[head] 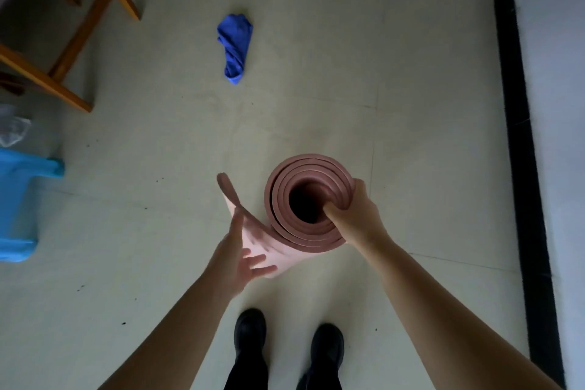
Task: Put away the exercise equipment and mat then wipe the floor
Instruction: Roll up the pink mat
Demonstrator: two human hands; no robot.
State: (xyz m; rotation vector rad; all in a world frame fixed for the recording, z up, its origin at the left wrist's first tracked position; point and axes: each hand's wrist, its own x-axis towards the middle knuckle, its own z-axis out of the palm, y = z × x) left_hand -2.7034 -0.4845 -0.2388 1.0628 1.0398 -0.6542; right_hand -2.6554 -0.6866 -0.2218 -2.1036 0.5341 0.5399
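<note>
Rolled mat (304, 225) (seemingly upright) in right hand (354, 215)

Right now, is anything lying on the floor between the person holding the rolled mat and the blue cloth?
Nothing visible: only bare floor separates the rolled mat, held in both hands, from the blue cloth.

A rolled pink mat (308, 199) stood on end at centre frame, seen down its hollow core. The right hand (354, 215) gripped its rim, thumb inside the core, fingers outside. The left hand (243, 253) lay with straight, spread fingers against the mat's loose outer flap. A crumpled blue cloth (235, 47) lay on the pale floor (395, 57) above. Wooden furniture legs (79, 32) filled the upper left, a light-blue plastic item (19, 199) the left edge, and two black shoes (250, 329) the bottom.
</note>
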